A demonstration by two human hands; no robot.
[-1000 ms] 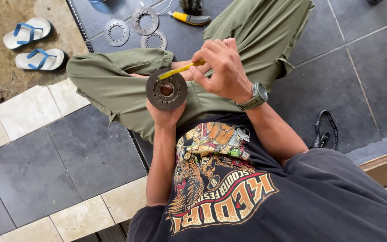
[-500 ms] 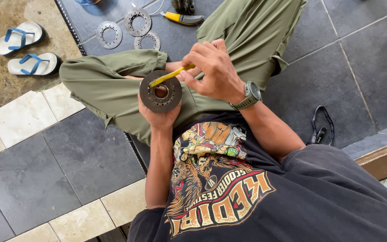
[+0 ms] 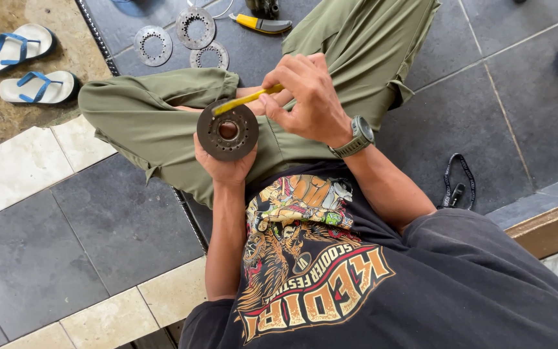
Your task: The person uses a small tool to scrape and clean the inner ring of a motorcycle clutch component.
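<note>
Left hand fingers cupped rusty round disc from below. Right hand pinched yellow tool, tip on disc rim beyond fingertips. Risk: tool slipping, jabbing left fingers; disc dropping onto lap.

**Inspector:** Position of the disc?

**Assistant:** Over the lap of the seated person, resting on the left hand from beneath. The right hand is just right of it, laying a thin tool across the disc's upper edge.

**Inspector:** Beyond the knees?

**Assistant:** Three perforated rings lie on the floor, close together. A cutter lies right of them. A pair of sandals sits far left, and a strap lies right of the right forearm.
</note>
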